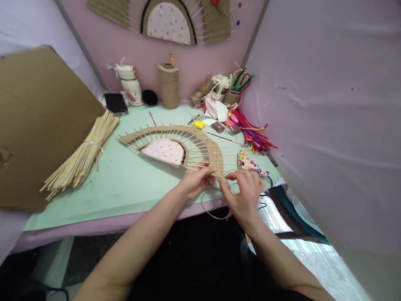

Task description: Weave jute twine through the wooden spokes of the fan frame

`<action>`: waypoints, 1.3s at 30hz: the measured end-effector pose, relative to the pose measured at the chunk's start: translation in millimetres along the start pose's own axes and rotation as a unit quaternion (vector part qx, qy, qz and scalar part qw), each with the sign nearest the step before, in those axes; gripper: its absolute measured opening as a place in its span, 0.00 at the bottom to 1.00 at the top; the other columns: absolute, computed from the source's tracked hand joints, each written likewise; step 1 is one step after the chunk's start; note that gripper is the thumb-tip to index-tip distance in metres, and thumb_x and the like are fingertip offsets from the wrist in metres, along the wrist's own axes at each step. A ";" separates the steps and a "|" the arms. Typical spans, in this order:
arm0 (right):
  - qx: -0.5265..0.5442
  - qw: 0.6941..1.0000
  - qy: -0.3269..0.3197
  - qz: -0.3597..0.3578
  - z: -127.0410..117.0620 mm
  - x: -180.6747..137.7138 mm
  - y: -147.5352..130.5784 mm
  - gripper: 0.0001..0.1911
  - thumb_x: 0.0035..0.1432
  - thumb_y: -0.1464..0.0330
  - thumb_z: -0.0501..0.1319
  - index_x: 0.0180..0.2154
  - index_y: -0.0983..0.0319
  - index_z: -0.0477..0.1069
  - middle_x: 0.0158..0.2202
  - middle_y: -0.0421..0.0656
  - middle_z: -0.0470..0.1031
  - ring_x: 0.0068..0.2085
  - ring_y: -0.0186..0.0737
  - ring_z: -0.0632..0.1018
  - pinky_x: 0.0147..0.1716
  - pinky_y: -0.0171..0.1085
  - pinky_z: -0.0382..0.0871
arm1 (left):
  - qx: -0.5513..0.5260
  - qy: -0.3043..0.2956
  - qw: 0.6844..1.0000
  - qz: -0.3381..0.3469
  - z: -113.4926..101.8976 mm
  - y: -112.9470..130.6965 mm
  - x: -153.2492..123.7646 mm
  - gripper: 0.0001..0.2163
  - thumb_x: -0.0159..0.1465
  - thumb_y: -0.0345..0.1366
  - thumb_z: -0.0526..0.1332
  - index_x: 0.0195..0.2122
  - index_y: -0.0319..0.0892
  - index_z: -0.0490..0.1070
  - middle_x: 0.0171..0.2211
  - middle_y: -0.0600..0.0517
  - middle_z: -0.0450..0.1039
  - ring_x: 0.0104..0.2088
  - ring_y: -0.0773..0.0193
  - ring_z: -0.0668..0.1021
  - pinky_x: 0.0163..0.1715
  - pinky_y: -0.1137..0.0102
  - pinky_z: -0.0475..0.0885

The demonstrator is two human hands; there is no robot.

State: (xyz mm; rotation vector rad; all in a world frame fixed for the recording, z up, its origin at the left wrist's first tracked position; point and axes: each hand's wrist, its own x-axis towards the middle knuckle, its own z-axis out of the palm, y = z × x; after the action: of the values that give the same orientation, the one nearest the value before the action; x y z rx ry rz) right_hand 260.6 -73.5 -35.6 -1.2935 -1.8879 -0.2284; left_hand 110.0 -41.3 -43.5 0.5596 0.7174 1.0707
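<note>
The left hand pinches the near right end of one woven fan between thumb and fingers. The right hand has its thumb and forefinger almost together at that same end; whether they grip the cord cannot be told. One loose cord loops below both hands, past the front edge of the table. The fan spreads from there to the table's middle, with one spotted half-round panel at its centre; its sticks are too crowded to count.

Near the front right corner lies one flowered glue gun; behind it, along the right edge, one heap of coloured pipe cleaners. Toward the back right corner stands one cup of scissors, their number unclear. By the back edge are one twine spool, one black round object and one white bottle. One tied bundle of sticks lines the left edge.
</note>
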 end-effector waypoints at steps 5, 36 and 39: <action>0.027 0.999 -0.022 -0.007 -5.0 -2.2 3.8 0.04 0.60 0.65 0.63 0.35 0.58 0.72 0.35 0.41 0.76 0.40 0.42 0.71 0.43 0.43 0.53 | 0.002 -0.001 1.000 -0.004 -0.8 -0.2 0.4 0.12 0.49 0.32 0.69 0.35 0.37 0.72 0.27 0.53 0.72 0.24 0.73 0.70 0.23 0.75 0.63; 0.087 0.994 -0.004 0.069 2.6 -4.8 3.9 0.08 0.56 0.66 0.62 0.36 0.59 0.64 0.32 0.38 0.72 0.32 0.38 0.72 0.42 0.42 0.57 | 0.003 0.001 1.000 -0.004 -0.3 1.7 -1.0 0.12 0.49 0.32 0.69 0.34 0.38 0.72 0.26 0.54 0.71 0.23 0.73 0.70 0.24 0.75 0.63; 0.118 0.989 -0.034 0.077 -2.7 -6.6 6.5 0.08 0.58 0.65 0.62 0.39 0.59 0.65 0.33 0.39 0.72 0.33 0.38 0.73 0.42 0.42 0.59 | -0.006 -0.003 1.000 -0.010 -2.2 2.3 -1.0 0.12 0.50 0.32 0.69 0.35 0.38 0.71 0.28 0.54 0.71 0.24 0.73 0.71 0.25 0.75 0.64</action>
State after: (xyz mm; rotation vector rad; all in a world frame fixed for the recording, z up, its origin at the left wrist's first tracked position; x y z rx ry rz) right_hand 268.4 -76.6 -40.3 -1.2893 -1.7976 0.1183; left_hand 106.7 -41.2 -43.0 0.5446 0.7103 1.0531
